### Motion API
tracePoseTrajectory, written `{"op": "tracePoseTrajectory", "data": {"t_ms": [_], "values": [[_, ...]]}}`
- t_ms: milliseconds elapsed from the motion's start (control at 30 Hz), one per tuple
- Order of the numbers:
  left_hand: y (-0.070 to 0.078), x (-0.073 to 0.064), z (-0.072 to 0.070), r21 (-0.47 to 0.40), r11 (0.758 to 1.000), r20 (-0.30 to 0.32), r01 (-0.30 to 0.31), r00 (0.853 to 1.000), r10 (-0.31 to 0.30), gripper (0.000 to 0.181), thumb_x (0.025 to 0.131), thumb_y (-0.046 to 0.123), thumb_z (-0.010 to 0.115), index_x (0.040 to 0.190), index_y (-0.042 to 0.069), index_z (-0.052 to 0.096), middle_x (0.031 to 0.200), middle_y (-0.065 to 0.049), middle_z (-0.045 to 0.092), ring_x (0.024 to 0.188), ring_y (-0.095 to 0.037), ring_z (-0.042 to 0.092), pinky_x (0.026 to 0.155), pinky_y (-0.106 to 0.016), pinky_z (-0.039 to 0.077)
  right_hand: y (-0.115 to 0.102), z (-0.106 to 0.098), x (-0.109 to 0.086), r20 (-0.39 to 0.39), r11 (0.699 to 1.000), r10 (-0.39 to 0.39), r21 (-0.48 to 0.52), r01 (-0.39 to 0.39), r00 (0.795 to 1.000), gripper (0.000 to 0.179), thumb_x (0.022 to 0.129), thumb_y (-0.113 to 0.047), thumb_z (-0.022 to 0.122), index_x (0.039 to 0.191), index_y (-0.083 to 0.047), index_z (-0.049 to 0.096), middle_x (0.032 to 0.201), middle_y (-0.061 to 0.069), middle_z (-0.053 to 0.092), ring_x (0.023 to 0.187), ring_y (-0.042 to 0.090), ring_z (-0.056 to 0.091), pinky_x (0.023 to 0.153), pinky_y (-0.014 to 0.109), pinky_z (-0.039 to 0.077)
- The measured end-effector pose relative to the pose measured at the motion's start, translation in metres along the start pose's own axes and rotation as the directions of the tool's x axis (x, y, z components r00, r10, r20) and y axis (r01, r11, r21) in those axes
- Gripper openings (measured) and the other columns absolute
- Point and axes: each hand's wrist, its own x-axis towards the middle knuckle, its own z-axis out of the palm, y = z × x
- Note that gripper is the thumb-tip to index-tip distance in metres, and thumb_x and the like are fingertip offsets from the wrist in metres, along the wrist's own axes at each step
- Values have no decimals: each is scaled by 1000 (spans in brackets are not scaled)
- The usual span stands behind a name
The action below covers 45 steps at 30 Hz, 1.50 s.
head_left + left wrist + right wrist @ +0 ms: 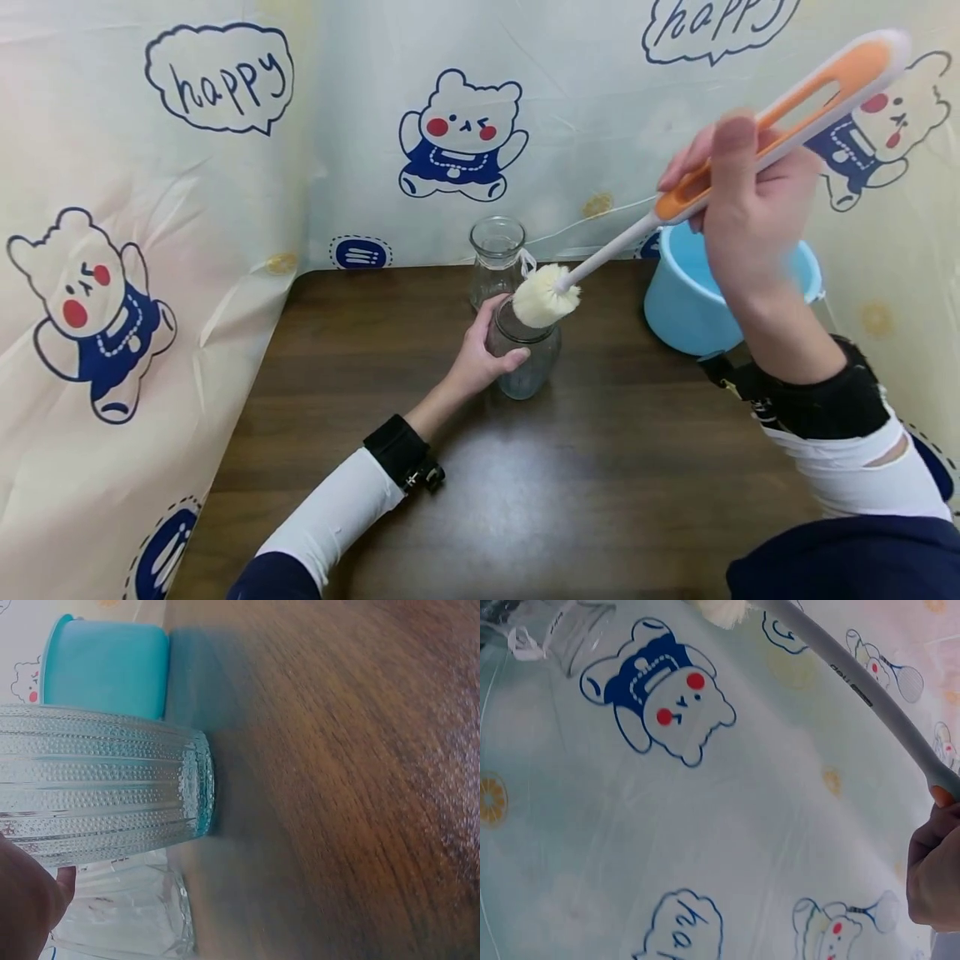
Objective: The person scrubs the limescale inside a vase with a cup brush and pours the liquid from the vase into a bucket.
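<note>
My left hand (480, 354) grips a ribbed, textured glass jar (525, 379) near its mouth, thumb and fingers around its side. The jar (105, 784) stands on the table in the left wrist view. With my right hand (757, 192) I hold the orange-and-white handle of a bottle brush (611, 250). Its cream, fluffy head (543, 296) is right at the jar's mouth; whether its tip is inside I cannot tell. In the right wrist view the brush's grey-white shaft (855, 679) runs up from the right hand (937, 870).
A second clear glass bottle (498, 242) with a white tie at its neck stands just behind the jar. To the right is a light blue bucket (678, 304). The brown wooden table (360, 333) meets a printed curtain (360, 150) at the back and sides.
</note>
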Motion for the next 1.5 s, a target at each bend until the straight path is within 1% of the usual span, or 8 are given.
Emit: {"op": "tracePoseTrajectory", "data": {"t_ms": [233, 467, 633, 800, 933, 1167, 1333, 1500], "values": [[-2, 0, 0, 4, 1000, -18, -24, 1000, 24, 76, 71, 14, 71, 138, -5, 40, 128, -26, 56, 113, -28, 54, 98, -43, 44, -19, -26, 8, 6, 979, 3, -205, -1, 1000, 36, 100, -8, 46, 74, 12, 59, 72, 13, 69, 44, 11, 43, 43, 12, 36], [-4, 0, 1, 21, 999, -19, -27, 999, 27, 76, 70, 13, 71, 138, -5, 40, 127, -25, 57, 112, -24, 54, 97, -44, 43, -14, -51, -10, 95, 923, 18, -385, 20, 995, 14, 89, 1, 57, 99, 2, 67, 91, 5, 72, 59, 11, 55, 62, 13, 49], [-5, -1, 1, 14, 1000, -12, -11, 1000, 11, 76, 71, 13, 71, 138, -4, 40, 127, -25, 57, 112, -28, 54, 97, -43, 44, 2, -63, -27, 153, 838, 34, -543, 55, 988, 22, 86, 4, 66, 106, 12, 67, 91, -13, 69, 63, 3, 57, 67, 10, 49], [-4, -1, 0, -2, 1000, -6, -20, 1000, 20, 75, 72, 14, 71, 138, -5, 40, 127, -27, 57, 112, -37, 54, 96, -51, 45, 24, -78, -41, 223, 703, 171, -710, 40, 960, 23, 83, -5, 73, 104, 5, 70, 79, -19, 63, 59, -4, 52, 57, 4, 43], [-3, 0, 0, -9, 999, -11, -35, 999, 34, 76, 72, 16, 71, 137, -6, 40, 127, -30, 55, 112, -41, 53, 96, -58, 43, 49, -85, -58, 306, 600, 375, -800, 22, 875, 23, 89, -24, 70, 91, -1, 68, 71, -1, 67, 54, 0, 53, 47, 10, 43], [-1, 0, -1, -3, 999, -18, -39, 999, 39, 77, 72, 21, 72, 136, -7, 40, 126, -31, 56, 111, -42, 53, 95, -56, 44, 96, -102, -98, 280, 411, 727, -909, -71, 627, 44, 92, -50, 58, 82, -7, 61, 63, 8, 62, 51, 18, 52, 44, 30, 44], [-2, 1, -2, -20, 998, -15, -51, 999, 51, 77, 73, 19, 72, 137, -8, 40, 127, -32, 54, 113, -44, 52, 97, -58, 42, 120, -112, -116, 252, 352, 803, -932, -88, 541, 39, 93, -41, 61, 85, -3, 62, 64, 10, 63, 51, 19, 54, 45, 31, 46], [-4, 2, -1, -11, 999, -5, -50, 999, 50, 77, 74, 20, 73, 137, -7, 40, 129, -29, 54, 115, -40, 52, 98, -55, 43, 138, -123, -135, 224, 293, 876, -951, -103, 426, 36, 92, -31, 64, 102, 2, 53, 71, 14, 65, 54, 18, 57, 45, 29, 47]]}}
